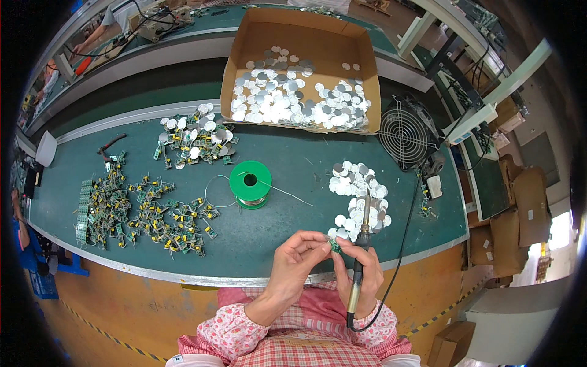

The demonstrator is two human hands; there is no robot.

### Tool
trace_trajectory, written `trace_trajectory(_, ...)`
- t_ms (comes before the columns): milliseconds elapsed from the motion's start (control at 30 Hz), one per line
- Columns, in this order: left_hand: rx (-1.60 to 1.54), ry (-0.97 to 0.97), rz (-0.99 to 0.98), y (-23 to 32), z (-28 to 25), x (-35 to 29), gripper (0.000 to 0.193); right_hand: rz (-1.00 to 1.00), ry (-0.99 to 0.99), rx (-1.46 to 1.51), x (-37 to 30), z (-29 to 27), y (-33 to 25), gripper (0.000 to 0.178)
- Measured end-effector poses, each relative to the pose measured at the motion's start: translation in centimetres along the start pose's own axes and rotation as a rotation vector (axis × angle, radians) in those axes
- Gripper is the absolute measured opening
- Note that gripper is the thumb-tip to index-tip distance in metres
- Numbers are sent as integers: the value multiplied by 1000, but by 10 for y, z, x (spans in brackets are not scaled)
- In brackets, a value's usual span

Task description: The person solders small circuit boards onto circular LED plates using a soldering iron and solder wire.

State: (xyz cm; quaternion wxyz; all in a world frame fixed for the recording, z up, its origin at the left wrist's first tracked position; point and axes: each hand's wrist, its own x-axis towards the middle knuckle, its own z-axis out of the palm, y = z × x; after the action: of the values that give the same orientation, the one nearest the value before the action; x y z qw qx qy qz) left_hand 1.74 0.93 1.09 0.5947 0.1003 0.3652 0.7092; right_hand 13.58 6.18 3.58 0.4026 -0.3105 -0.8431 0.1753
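Observation:
Above the near edge of the bench, my left hand [292,262] pinches a small green circuit board [335,246] between thumb and fingertips. My right hand [367,278] is closed around a soldering iron [358,267], its metal tip pointing away from me, while its thumb and forefinger touch the same board. Just beyond the hands lies a loose pile of round silvery discs [351,183], with the iron's tip over it. A green spool of solder wire [260,171] stands left of that pile, a loose end of wire trailing off.
A cardboard box [275,30] of discs stands at the back. Small boards with yellow parts [177,217] cover the left side, and boards with discs [199,137] lie behind them. A round-grilled fan [403,136] sits at right. The iron's cord [400,257] loops beside my right hand.

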Motion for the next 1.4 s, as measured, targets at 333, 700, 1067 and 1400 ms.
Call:
trace_trajectory(333,-20,102,60,1,-7,17,16,-17,12,21,12,9,8,36)
trace_trajectory(700,-39,130,127,17,-8,31,14,68,116,341,19,-21,4,14)
trace_trajectory(1067,-37,106,165,17,-9,36,12,150,-7,424,27,-14,6,17)
trace_trajectory(1400,-21,123,154,18,-8,37,11,91,-76,323,33,-12,8,14)
